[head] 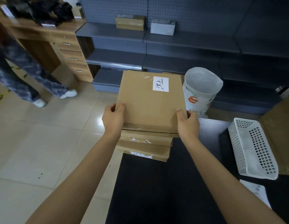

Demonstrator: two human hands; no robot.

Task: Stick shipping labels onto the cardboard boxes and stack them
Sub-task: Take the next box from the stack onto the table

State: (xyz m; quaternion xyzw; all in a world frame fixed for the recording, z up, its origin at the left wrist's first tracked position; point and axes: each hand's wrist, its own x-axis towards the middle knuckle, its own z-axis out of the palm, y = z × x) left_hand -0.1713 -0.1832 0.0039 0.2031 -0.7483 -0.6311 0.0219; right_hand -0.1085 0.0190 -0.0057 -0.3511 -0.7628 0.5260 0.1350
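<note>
Both hands, the left hand [113, 118] and the right hand [187, 122], are gripping the near corners of the labelled cardboard box [150, 101], fingers curled around its edges, lowering it onto the stack of boxes [145, 146] at the counter's [156, 191] far left corner. The stack is overhanging that edge, so an off-centre placement could be tipping it toward the floor.

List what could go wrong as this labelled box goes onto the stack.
1. The stack sits at the table's corner, its boxes offset; the top box may overhang and tip toward the floor.
2. Left hand and right hand grip only the near corners, so the far end could sag or land crooked.
</note>
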